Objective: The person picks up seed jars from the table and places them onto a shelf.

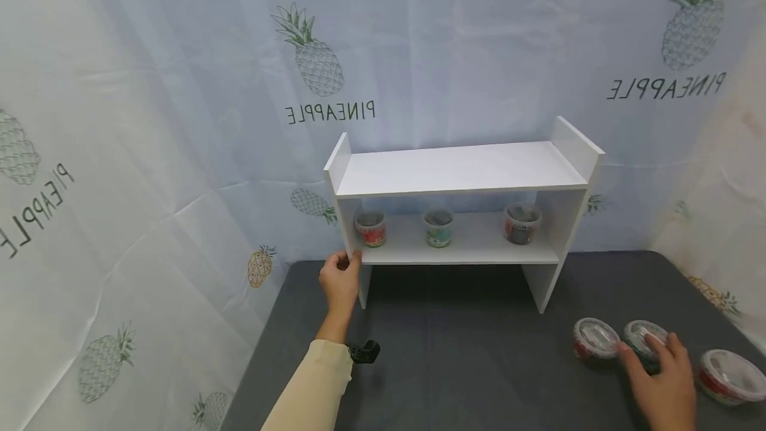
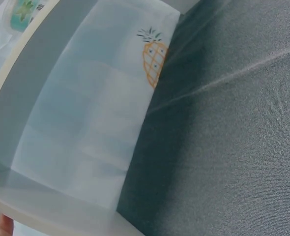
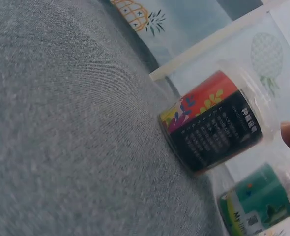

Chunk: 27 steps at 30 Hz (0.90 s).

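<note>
So the right hand (image 1: 667,378) is over at the near right of the table (image 1: 461,351), thumb and fingers spread apart around the lid of a green tub (image 1: 646,338), which sits upright on the table as the middle one of three. Can't tell if anything's really gripping it; the thumb's in the gap next to the red-and-black tub (image 3: 211,123), and the right wrist view shows that one's label with coloured leaves and a block of white text. Third in the row is a red tub (image 1: 730,378) off to the right. Left hand (image 1: 340,281) is up against the left side panel of the white shelf (image 1: 449,168), fingers bent at its front edge, but I honestly can't tell whether it's clamped on there. The shelf stands at the back of the table with three more tubs upright on its middle board: a red-labelled one (image 1: 374,235) by the left side, a teal one (image 1: 439,235) around the middle and a dark-labelled one (image 1: 519,231) near the right side. Backdrop's a pineapple-print curtain (image 1: 455,38).
</note>
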{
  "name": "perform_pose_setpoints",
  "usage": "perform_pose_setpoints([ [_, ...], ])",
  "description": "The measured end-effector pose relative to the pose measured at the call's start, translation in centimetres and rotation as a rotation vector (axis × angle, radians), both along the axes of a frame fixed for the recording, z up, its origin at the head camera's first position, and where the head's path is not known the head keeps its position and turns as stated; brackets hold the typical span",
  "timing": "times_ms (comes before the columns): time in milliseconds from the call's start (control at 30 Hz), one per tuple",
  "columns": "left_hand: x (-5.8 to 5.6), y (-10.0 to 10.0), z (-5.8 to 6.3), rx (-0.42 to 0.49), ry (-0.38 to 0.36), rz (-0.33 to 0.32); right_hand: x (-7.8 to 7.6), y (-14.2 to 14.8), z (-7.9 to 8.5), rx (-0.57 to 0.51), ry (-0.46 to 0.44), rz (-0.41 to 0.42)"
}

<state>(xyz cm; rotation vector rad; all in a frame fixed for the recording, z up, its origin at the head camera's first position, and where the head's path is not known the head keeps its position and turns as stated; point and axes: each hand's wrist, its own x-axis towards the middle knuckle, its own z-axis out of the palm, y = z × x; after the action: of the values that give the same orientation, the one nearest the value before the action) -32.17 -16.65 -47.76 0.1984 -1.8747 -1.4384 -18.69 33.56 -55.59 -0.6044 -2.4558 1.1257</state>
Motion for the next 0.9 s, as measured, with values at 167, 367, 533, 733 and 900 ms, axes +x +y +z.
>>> perform_pose_setpoints([
  [167, 0.2, -0.1, 0.0, 0.01, -0.004, -0.001, -0.2, 0.2, -0.1, 0.0, 0.069, -0.046],
  [367, 0.3, -0.2, 0.0, 0.019, -0.022, -0.009, -0.4, 0.6, -0.4, -0.04, 0.139, -0.147],
  [533, 0.2, -0.2, 0.1, 0.009, -0.011, -0.01, -0.7, 0.9, -0.5, -0.049, 0.146, -0.21],
  [733, -0.1, -0.3, 0.1, 0.003, 0.001, -0.01, -1.0, 0.7, -0.5, -0.031, 0.157, -0.215],
  [900, -0.1, -0.3, 0.1, 0.0, 0.007, -0.013, -1.1, 0.4, -1.1, -0.039, 0.211, -0.242],
])
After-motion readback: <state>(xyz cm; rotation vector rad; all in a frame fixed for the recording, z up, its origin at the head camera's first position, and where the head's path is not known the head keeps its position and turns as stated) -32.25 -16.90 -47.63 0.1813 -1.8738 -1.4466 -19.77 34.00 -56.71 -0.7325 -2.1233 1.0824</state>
